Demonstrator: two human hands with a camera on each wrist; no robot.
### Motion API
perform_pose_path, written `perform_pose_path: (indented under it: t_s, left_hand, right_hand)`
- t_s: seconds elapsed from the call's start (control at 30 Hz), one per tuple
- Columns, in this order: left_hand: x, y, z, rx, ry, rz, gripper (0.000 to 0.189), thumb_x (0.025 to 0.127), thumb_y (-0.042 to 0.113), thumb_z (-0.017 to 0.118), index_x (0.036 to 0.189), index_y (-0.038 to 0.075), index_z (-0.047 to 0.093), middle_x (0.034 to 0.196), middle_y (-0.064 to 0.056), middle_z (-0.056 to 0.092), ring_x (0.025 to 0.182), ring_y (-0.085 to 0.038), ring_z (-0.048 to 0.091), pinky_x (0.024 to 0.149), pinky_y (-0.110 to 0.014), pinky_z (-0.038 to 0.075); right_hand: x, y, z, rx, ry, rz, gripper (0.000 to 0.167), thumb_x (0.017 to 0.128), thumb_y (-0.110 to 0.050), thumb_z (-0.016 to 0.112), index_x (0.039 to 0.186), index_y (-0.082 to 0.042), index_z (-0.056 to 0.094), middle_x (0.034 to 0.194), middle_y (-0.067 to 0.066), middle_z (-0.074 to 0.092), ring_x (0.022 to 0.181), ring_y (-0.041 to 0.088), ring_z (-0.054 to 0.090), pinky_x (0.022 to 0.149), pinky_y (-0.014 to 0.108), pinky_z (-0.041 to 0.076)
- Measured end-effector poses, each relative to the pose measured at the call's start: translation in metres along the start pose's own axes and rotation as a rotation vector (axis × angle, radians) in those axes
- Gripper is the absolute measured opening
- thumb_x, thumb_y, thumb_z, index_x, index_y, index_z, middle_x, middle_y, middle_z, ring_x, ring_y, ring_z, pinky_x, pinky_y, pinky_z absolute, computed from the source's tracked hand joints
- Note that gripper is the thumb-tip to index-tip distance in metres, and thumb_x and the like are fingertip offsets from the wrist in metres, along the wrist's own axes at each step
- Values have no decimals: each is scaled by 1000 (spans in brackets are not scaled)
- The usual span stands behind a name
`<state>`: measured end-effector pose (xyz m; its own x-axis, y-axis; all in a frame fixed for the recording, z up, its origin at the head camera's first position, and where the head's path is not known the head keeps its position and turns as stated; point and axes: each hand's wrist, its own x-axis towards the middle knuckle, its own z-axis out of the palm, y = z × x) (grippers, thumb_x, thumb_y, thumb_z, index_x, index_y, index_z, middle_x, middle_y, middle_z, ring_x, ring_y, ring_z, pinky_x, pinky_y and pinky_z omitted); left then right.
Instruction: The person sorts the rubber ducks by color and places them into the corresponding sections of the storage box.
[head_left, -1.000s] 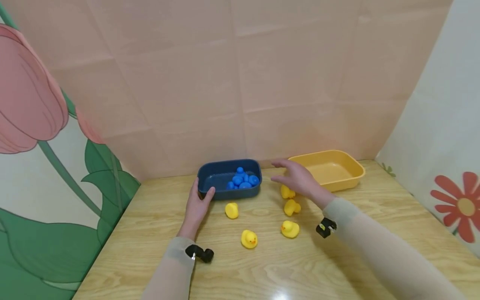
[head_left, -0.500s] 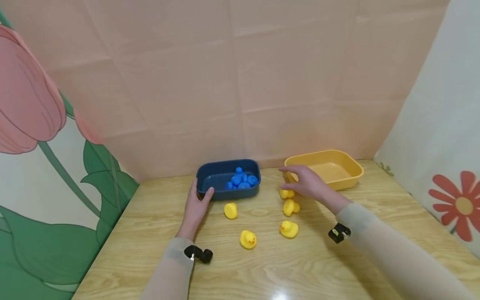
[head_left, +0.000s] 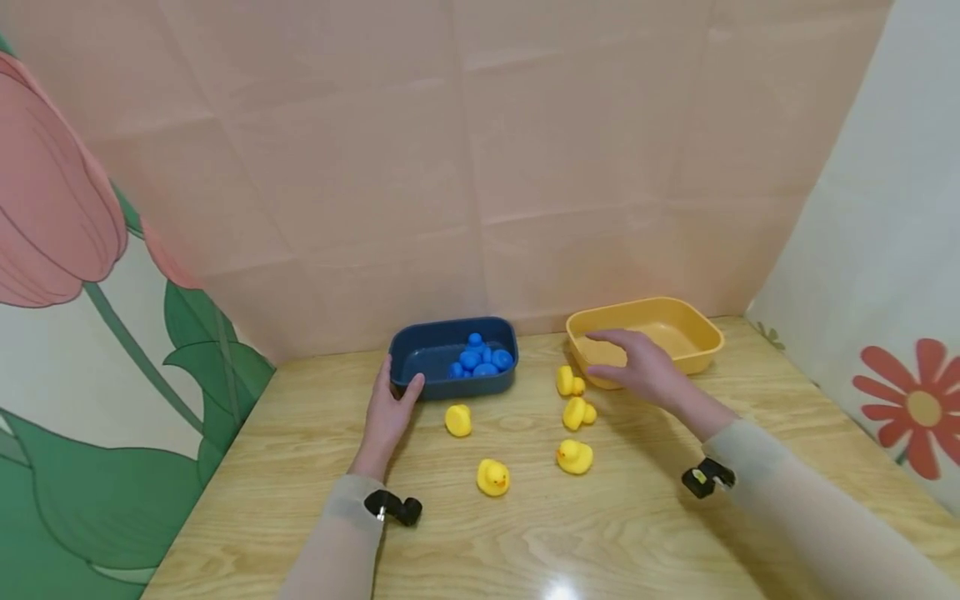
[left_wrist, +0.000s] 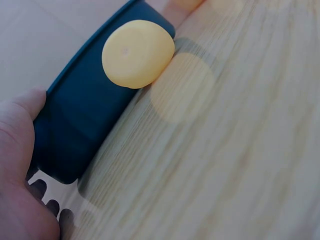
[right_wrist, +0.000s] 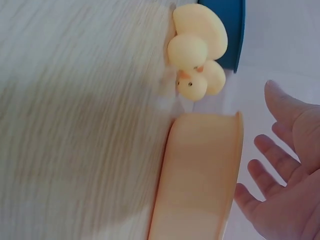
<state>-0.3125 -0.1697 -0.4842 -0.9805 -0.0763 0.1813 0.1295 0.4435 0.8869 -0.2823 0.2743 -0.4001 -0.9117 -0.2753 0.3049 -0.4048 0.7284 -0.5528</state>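
My left hand [head_left: 388,418] holds the left end of a dark blue plastic bin [head_left: 468,387]. In the left wrist view the thumb lies at the rim of the bin, with the other fingers around its end. Several glossy blue rounded toys [head_left: 483,360] are heaped in its right half. Over the left end of a yellow bin [head_left: 701,363] hovers my right hand [head_left: 643,367], thumb and fingers spread and nothing between them. Two yellow rubber ducks lie tipped over just left of this bin, a far one [head_left: 567,381] and a nearer one [head_left: 577,413].
Closer to me on the wooden table [head_left: 637,533], two upright rubber ducks stand, one at left [head_left: 493,477] and one at right [head_left: 575,457]. Another duck [head_left: 458,421], its round base toward me, lies before the blue bin. A pink backdrop [head_left: 360,183] rises behind.
My right hand has moved right, from the gap between the bins to over the yellow bin's left end, uncovering the far tipped duck. My left hand has stayed on the blue bin.
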Motion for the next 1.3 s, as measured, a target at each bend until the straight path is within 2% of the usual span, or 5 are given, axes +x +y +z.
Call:
perform_pose_path:
  t_s: [0.27, 0.6, 0.77, 0.93, 1.3]
  left_hand:
    - [0, 1, -1, -5, -1, 14, 95, 110, 53, 66, 178, 10, 15, 183, -13, 17, 168, -35, 17, 134, -55, 19]
    - [-4, 9, -4, -4, 16, 18, 92, 111, 48, 66, 177, 8, 17, 183, -14, 19, 168, -34, 18, 135, -55, 19]
    - [-8, 16, -8, 73, 9, 18, 97, 110, 54, 66, 178, 8, 14, 184, -15, 14, 168, -35, 15, 135, -55, 16]
    - [-12, 22, -17, 146, 8, 17, 98, 110, 54, 65, 178, 8, 12, 184, -18, 10, 169, -38, 11, 135, -57, 14]
    - [-32, 29, -25, 223, -9, 105, 98, 108, 49, 72, 176, 2, 18, 182, -21, 15, 168, -38, 14, 135, -56, 16]
  right_hand:
    - [-15, 17, -14, -21, 75, 62, 64, 103, -30, 83, 154, 1, 61, 155, 30, 58, 143, 55, 51, 115, 74, 40]
    - [-34, 43, -31, -8, 112, 146, 74, 107, -42, 76, 162, -1, 51, 164, 31, 48, 150, 56, 42, 114, 77, 38]
    - [-36, 60, -40, -22, 174, 129, 72, 108, -40, 75, 162, 1, 50, 164, 31, 47, 150, 57, 41, 115, 77, 36]
    - [-34, 71, -45, -18, 213, 117, 71, 109, -35, 75, 161, 6, 49, 165, 36, 42, 151, 62, 35, 120, 79, 27]
    - [-34, 108, -55, -51, 263, 172, 70, 113, -34, 67, 161, 11, 43, 167, 44, 28, 152, 70, 22, 123, 82, 15]
